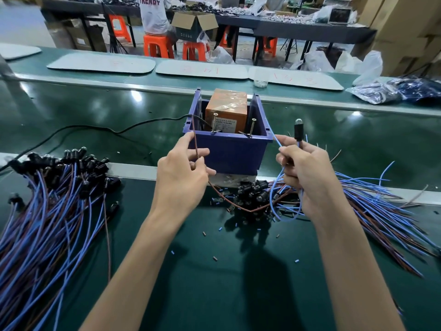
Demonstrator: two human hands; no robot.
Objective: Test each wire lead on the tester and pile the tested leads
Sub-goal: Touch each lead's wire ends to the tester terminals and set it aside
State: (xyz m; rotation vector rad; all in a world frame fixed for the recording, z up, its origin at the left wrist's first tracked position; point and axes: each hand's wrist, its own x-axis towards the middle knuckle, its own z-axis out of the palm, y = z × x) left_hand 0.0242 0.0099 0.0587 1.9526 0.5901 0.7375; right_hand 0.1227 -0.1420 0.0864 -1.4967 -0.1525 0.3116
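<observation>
Head view: a brown wire (196, 149) is being pinched by the left hand (183, 177), a blue wire (276, 142) is being gripped by the right hand (307, 177), beside the tester (229, 151).

A single head-worn wide-angle view looks forward and down, close over the green bench (214, 271).

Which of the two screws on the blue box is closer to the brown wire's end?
The left screw: the brown wire pinched by the left hand ends near it, not touching.
</observation>
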